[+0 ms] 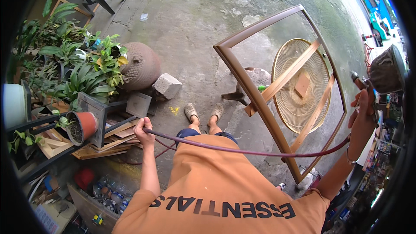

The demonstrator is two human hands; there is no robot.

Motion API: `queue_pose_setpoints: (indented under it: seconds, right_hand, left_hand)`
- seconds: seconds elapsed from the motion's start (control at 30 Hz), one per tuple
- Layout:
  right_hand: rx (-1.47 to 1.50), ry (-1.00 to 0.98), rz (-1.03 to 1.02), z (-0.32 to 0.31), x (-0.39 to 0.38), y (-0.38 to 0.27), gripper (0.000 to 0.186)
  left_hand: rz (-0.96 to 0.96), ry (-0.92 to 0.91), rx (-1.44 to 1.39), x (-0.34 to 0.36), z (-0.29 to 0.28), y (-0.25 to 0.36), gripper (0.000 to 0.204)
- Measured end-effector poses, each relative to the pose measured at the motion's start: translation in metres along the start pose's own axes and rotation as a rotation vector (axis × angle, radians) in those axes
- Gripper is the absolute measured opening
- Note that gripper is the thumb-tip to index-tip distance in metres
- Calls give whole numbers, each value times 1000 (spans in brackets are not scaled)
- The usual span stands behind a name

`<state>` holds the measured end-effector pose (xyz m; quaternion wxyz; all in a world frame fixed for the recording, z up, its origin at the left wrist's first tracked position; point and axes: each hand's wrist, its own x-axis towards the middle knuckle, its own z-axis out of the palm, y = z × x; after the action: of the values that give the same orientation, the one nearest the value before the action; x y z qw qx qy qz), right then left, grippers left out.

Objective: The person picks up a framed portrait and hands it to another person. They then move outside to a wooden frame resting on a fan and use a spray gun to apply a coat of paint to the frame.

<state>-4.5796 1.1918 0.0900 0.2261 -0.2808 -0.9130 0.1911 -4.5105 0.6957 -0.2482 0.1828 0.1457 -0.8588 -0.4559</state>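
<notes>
While your right hand [363, 119] is clamped around the grip of a spray gun [381, 76] with a dusty cup on top, raised at the right edge of view, your left hand [143, 132] is closed around the dark red hose [242, 151] that runs across in front of your orange shirt to that gun. Just ahead of the gun stands a brown frame [242, 82], tilted, with two pale wooden slats crossing its open middle; its coat looks even and glossy along the near rail. Behind it you see a round cream fan grille [303, 104] lying on the concrete ground [195, 17], which is grey, stained and greenish in patches. To your left a stand carries a red flowerpot [84, 125], with leafy plants [78, 73], a big clay jar [141, 65] and a stone block [167, 86] beyond. Open ground lies ahead past your sandals; the left side is crowded with wood and bottles.
</notes>
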Motion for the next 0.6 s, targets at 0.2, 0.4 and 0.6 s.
queue_pose_setpoints:
  seconds: [0.2, 0.4, 0.6]
  right_hand:
    - [-16, -171, 126, -15, -70, -48, 49]
    - [528, -585, 36, -24, -100, -83, 52]
    - [397, -641, 48, -11, -103, -130, 39]
  left_hand:
    - [14, -33, -43, 38, -6, -14, 51]
    - [41, -25, -48, 56, -15, -22, 51]
    - [39, -18, -74, 61, -25, -38, 48]
